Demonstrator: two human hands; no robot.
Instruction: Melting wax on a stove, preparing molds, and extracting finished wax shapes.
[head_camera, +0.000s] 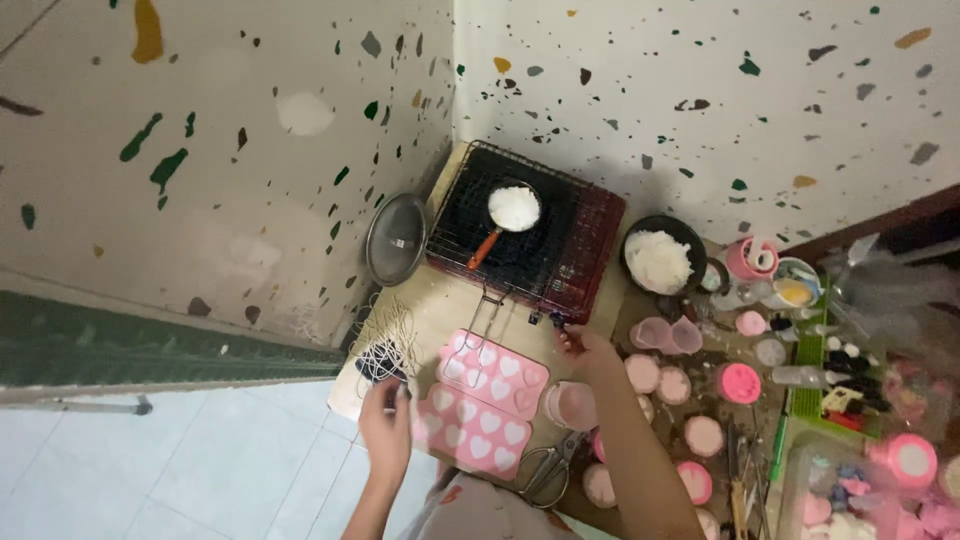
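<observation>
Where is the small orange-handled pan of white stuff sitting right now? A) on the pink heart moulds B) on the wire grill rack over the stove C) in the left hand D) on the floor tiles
B: the small pan rests on the wire grill rack, well away from both hands and the pink heart moulds.

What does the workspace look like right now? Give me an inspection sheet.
Surface: low table, crowded.
Job's things: two pink heart moulds; bundle of wicks.
Clutter: small pan of white stuff on grill stove, black bowl, pink jars, scissors, lid.
Grippers: left hand at the wicks; right hand by the stove's front edge.
Cables: nothing seen.
Surroundings: speckled wall, tiled floor.
</observation>
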